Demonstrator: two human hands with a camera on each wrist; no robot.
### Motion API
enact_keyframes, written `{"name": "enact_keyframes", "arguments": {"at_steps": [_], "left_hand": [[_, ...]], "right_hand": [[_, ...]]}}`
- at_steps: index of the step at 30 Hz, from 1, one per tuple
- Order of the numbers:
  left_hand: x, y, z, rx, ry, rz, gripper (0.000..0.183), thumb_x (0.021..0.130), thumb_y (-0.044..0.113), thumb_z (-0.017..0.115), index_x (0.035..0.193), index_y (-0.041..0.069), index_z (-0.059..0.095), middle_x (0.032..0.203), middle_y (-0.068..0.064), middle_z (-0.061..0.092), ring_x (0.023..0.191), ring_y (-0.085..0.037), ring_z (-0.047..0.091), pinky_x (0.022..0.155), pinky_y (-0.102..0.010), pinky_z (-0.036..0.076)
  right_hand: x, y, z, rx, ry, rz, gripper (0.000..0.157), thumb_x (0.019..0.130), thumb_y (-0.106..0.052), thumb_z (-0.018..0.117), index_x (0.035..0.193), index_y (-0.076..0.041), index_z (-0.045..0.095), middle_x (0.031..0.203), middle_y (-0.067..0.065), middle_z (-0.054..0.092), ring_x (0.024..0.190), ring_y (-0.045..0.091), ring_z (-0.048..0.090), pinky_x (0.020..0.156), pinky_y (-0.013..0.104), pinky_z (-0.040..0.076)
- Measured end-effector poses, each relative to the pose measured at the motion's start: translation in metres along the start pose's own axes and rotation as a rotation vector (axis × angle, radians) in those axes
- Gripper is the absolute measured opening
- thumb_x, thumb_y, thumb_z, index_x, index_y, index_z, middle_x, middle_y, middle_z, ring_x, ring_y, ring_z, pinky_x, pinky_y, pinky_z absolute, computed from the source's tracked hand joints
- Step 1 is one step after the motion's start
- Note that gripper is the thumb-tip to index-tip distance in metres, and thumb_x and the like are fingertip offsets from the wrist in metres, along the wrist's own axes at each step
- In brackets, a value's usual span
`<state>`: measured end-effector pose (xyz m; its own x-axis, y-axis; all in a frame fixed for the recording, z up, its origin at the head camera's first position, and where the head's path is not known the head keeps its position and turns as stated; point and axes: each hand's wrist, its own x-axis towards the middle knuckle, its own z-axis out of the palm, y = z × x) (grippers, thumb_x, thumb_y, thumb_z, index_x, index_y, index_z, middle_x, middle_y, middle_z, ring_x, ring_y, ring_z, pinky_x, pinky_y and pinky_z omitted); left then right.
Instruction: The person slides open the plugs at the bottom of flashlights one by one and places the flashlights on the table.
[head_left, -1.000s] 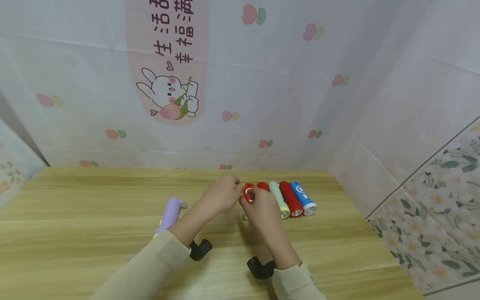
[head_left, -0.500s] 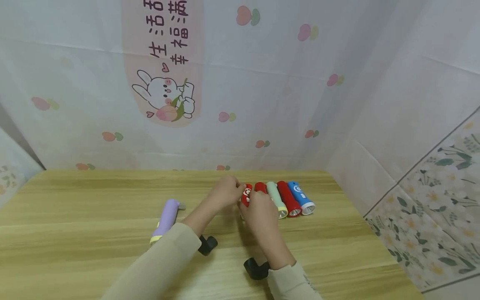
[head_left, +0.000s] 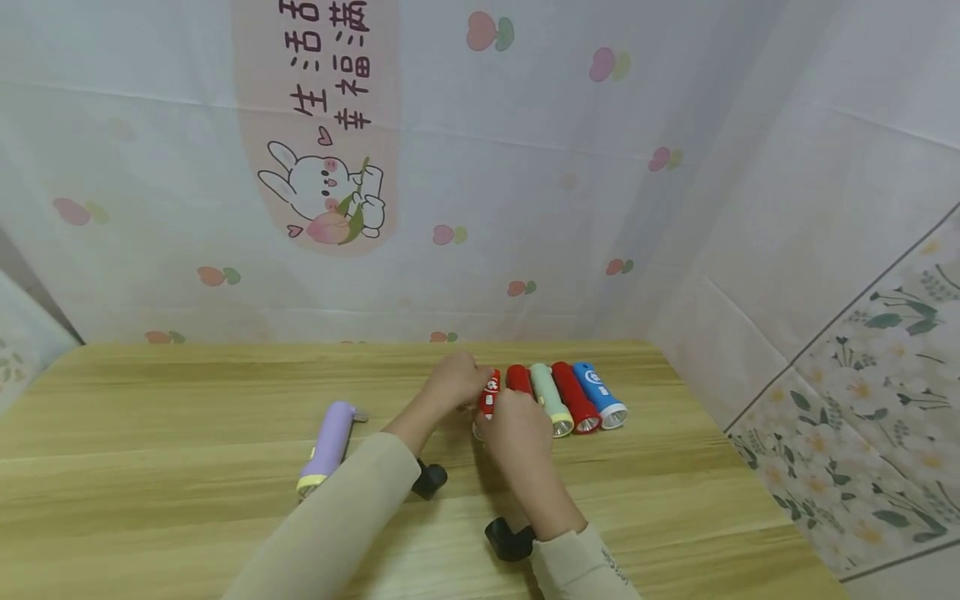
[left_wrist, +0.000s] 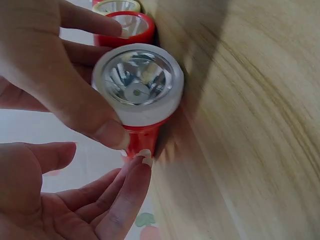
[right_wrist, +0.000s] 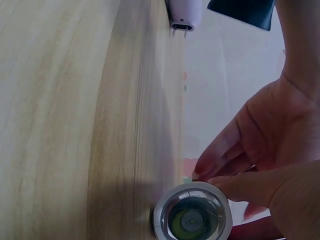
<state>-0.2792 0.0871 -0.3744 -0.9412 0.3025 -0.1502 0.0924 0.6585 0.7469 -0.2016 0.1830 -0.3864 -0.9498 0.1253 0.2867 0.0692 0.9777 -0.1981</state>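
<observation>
The red flashlight with the white rim [head_left: 490, 392] is lying between the two hands, just right of the middle of the head frame, its long axis running away from the person — tail toward the back of the worktop [head_left: 165, 417], lens facing front. The right hand [head_left: 520, 427] is gripping it near the lens end, thumb against the rim. The left hand [head_left: 456, 383] is sitting to its left, nearer the tail, its fingers loosely extended and apparently touching the body's side without clasping it. Farther right in the frame, a plain red flashlight [head_left: 517, 378] and a pale green flashlight [head_left: 548, 392] are lying roughly parallel to it — a purple flashlight [head_left: 332, 437] is lying well apart, left of centre.
</observation>
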Motion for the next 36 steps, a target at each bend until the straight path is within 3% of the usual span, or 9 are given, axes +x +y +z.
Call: {"name": "enact_keyframes", "arguments": {"at_steps": [7,14,20,26,32,36], "left_hand": [[0.004,-0.008,0.005,0.056,0.046,-0.011,0.039,0.096,0.020,0.064,0.062,0.010,0.046,0.059,0.000,0.040,0.054,-0.015,0.039,0.049,-0.023,0.032],[0.009,-0.013,0.010,-0.013,0.052,-0.059,0.044,0.093,0.023,0.070,0.058,0.011,0.045,0.054,0.001,0.039,0.054,-0.014,0.039,0.051,-0.022,0.033],[0.009,-0.014,0.011,-0.048,0.052,-0.058,0.040,0.090,0.023,0.072,0.058,0.010,0.051,0.052,0.001,0.043,0.052,-0.013,0.043,0.048,-0.021,0.034],[0.011,-0.014,0.012,-0.060,0.053,-0.080,0.038,0.090,0.025,0.073,0.062,0.009,0.054,0.055,0.001,0.044,0.055,-0.013,0.044,0.050,-0.020,0.034],[0.011,-0.017,0.008,-0.099,0.034,-0.095,0.035,0.090,0.024,0.072,0.065,0.010,0.052,0.062,0.001,0.044,0.061,-0.015,0.044,0.054,-0.021,0.037],[0.010,-0.018,0.002,-0.160,0.005,-0.114,0.028,0.090,0.028,0.070,0.076,0.005,0.062,0.071,-0.003,0.053,0.070,-0.018,0.050,0.064,-0.025,0.044]], "right_hand": [[-0.001,-0.003,0.002,-0.008,-0.046,0.015,0.029,0.086,-0.030,0.078,0.076,-0.003,0.070,0.064,0.010,0.065,0.054,0.027,0.063,0.046,0.040,0.053],[-0.002,-0.004,0.006,-0.008,-0.049,-0.003,0.031,0.086,-0.030,0.078,0.077,-0.002,0.070,0.064,0.011,0.066,0.056,0.027,0.065,0.051,0.041,0.058],[-0.003,-0.005,0.006,0.035,-0.101,0.002,0.034,0.084,-0.034,0.082,0.083,-0.002,0.071,0.066,0.009,0.066,0.057,0.024,0.064,0.052,0.038,0.058],[-0.002,-0.002,0.007,0.057,-0.098,-0.006,0.037,0.082,-0.036,0.083,0.083,-0.002,0.071,0.068,0.010,0.068,0.058,0.023,0.065,0.053,0.037,0.058],[0.003,0.004,0.007,0.196,-0.106,0.000,0.030,0.080,-0.028,0.084,0.080,-0.002,0.069,0.064,0.006,0.066,0.057,0.018,0.060,0.058,0.033,0.060],[0.007,0.006,0.002,0.269,-0.111,-0.001,0.034,0.082,-0.029,0.084,0.067,-0.006,0.063,0.053,0.000,0.054,0.052,0.014,0.051,0.049,0.024,0.047]]}}
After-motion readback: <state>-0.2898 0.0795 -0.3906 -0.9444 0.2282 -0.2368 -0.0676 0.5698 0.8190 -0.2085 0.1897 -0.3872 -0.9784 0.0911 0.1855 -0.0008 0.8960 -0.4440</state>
